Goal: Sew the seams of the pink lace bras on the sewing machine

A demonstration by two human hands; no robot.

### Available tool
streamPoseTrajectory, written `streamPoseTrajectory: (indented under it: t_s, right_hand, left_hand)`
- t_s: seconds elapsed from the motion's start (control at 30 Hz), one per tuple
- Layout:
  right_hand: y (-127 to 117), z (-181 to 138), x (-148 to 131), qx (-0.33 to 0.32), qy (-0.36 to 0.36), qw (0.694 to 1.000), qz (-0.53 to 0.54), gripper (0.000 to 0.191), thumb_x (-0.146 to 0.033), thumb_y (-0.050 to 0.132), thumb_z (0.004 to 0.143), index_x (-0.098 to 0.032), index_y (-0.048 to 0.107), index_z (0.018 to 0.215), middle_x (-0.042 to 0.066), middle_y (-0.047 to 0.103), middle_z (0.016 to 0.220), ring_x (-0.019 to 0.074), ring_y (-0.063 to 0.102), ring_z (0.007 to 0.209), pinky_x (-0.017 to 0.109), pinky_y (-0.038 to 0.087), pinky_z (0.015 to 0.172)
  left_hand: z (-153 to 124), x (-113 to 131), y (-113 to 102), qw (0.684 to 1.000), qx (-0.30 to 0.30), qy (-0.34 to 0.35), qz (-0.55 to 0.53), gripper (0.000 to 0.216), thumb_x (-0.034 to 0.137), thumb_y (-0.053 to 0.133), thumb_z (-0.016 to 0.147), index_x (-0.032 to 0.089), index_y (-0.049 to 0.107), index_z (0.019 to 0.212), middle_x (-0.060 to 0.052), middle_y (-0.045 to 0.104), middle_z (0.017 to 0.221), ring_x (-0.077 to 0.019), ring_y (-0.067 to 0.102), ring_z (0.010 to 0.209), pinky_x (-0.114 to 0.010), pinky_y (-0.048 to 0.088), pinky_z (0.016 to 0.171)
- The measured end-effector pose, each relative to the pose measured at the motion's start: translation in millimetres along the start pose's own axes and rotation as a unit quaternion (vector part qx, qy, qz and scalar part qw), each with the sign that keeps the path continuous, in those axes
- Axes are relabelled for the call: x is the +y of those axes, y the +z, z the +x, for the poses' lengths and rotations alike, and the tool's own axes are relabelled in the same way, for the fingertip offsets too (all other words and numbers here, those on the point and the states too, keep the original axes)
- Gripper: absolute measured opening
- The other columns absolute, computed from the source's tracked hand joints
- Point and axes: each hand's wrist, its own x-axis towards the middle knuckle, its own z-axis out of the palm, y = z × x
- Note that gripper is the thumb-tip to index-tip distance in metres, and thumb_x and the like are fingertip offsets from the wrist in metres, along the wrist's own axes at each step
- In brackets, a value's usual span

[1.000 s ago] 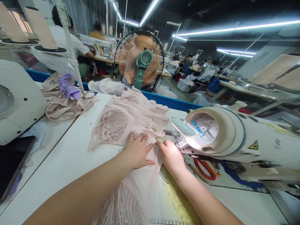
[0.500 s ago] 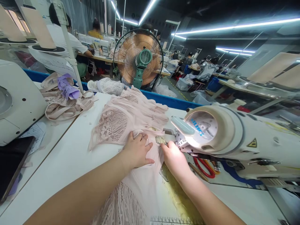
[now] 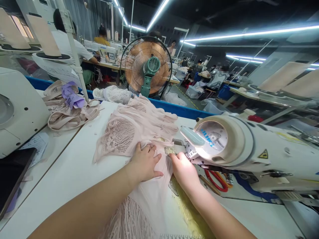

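Observation:
A pale pink lace garment [image 3: 129,129] lies across the white table [image 3: 74,169] and runs under the head of a cream sewing machine [image 3: 249,149]. My left hand [image 3: 146,162] rests flat on the fabric, fingers spread, just left of the needle. My right hand [image 3: 181,169] presses the fabric edge right beside the presser foot, its fingers curled on the cloth under the machine's lamp. The fingertips of that hand are partly hidden by the machine head.
Red-handled scissors [image 3: 216,181] lie under the machine arm. A pile of beige straps with a purple tag [image 3: 69,106] sits at the left, by another machine [image 3: 17,109]. A standing fan [image 3: 147,68] is behind the table. Other people work at benches further back.
Both hands have crept slightly forward with the fabric toward the needle. The view has shifted a little; nothing else moved.

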Motion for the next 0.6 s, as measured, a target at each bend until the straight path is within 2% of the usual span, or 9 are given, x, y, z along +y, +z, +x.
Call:
streamPoseTrajectory:
  t_s: [0.13, 0.33, 0.43, 0.6]
  right_hand:
    - [-2.7, 1.3, -0.9, -0.008, 0.001, 1.000, 0.001, 0.029, -0.007, 0.044, 0.081, -0.021, 0.060, 0.100, 0.003, 0.048, 0.080, 0.0140, 0.041, 0.061, 0.023, 0.019, 0.046]
    - [-1.8, -1.0, 3.0, -0.010, -0.005, 1.000, 0.012, 0.027, -0.002, 0.040, 0.078, -0.017, 0.060, 0.087, 0.004, 0.048, 0.082, 0.0132, 0.039, 0.058, 0.023, 0.022, 0.048]
    - [-2.1, -4.3, 2.1, 0.001, -0.003, 1.000, 0.025, 0.028, -0.001, 0.039, 0.077, -0.016, 0.060, 0.090, 0.005, 0.049, 0.083, 0.0136, 0.041, 0.058, 0.023, 0.024, 0.049]
    - [-17.9, -42.0, 9.4, 0.021, -0.048, 0.996, 0.074, 0.028, -0.010, 0.038, 0.082, -0.020, 0.059, 0.097, 0.003, 0.052, 0.075, 0.0168, 0.050, 0.064, 0.023, 0.032, 0.051]
  left_hand:
    - [0.4, 0.4, -1.3, 1.000, -0.005, -0.004, 0.006, 0.070, 0.068, 0.039, 0.081, 0.025, 0.040, 0.136, -0.016, 0.030, 0.145, -0.0353, 0.028, 0.128, -0.066, 0.016, 0.099]
    - [0.3, -0.2, 0.5, 1.000, 0.002, -0.002, -0.001, 0.070, 0.068, 0.041, 0.080, 0.025, 0.042, 0.135, -0.016, 0.031, 0.145, -0.0360, 0.028, 0.129, -0.066, 0.015, 0.099]
    - [-0.7, 0.0, -1.0, 1.000, 0.002, -0.003, -0.005, 0.068, 0.068, 0.041, 0.080, 0.027, 0.042, 0.134, -0.015, 0.031, 0.145, -0.0350, 0.027, 0.130, -0.065, 0.014, 0.099]
    - [-2.9, -0.7, 0.0, 1.000, 0.013, -0.004, -0.010, 0.069, 0.068, 0.042, 0.080, 0.026, 0.043, 0.134, -0.016, 0.030, 0.146, -0.0355, 0.027, 0.130, -0.066, 0.014, 0.100]
